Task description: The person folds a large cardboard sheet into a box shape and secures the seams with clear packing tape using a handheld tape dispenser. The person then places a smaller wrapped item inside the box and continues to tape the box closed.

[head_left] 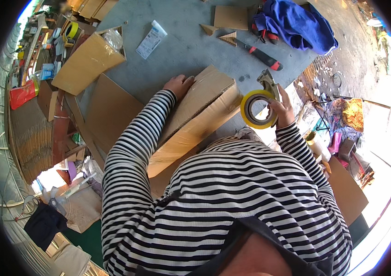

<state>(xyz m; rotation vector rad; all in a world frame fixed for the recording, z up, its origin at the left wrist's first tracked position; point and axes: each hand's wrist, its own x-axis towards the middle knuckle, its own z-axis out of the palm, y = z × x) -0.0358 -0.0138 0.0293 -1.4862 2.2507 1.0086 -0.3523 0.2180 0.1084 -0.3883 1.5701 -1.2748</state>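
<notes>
A long cardboard box (195, 107) lies slantwise on the grey tabletop, close against my body. Clear tape shines on its near side. My left hand (181, 85) rests on the box's far long edge, its fingers partly hidden. In my right hand (283, 108) is a tape dispenser (266, 81) loaded with a roll of yellow-edged packing tape (243, 109). The dispenser's metal head points away from me, just past the box's right end. Whether a strip of tape runs from the roll to the box, I cannot tell.
Beyond the box lie a printed label (151, 39), a red-and-black utility knife (264, 58), cardboard scraps (230, 17) and a blue cloth (295, 26). An open carton (88, 62) holding clear plastic stands at left, above stacked flat cardboard (31, 138). Another tape roll (71, 31) sits farther back.
</notes>
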